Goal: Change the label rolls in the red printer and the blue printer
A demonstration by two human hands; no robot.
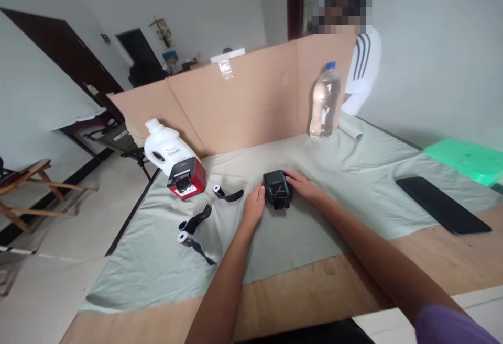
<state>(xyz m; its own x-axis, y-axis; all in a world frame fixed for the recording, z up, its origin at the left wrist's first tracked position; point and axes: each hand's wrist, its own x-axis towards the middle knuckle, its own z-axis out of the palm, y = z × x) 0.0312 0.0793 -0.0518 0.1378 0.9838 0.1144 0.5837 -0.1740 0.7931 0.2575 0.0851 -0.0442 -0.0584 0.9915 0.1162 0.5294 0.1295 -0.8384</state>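
Bare wood of the worktop (306,291) nearest us. Clock centred on the black portable printer (277,186), which sits on the pale green cloth (157,276): we count three part-unwound rolls (183,237) at 8 to 9, black phone or tablet (444,205) at 3. Our left hand (254,202) and right hand (302,184), loosely curled, clasp the printer's opposite sides. Beyond: red-and-black box (198,179) at 9, white detergent jug (167,147) at 10, blue-capped clear bottle (324,106) at 1, cardboard screen (251,98) at 12.

Forearms (231,265) stretched forward, left hand (254,205), right hand (303,186), fingers (294,176) seemingly curved
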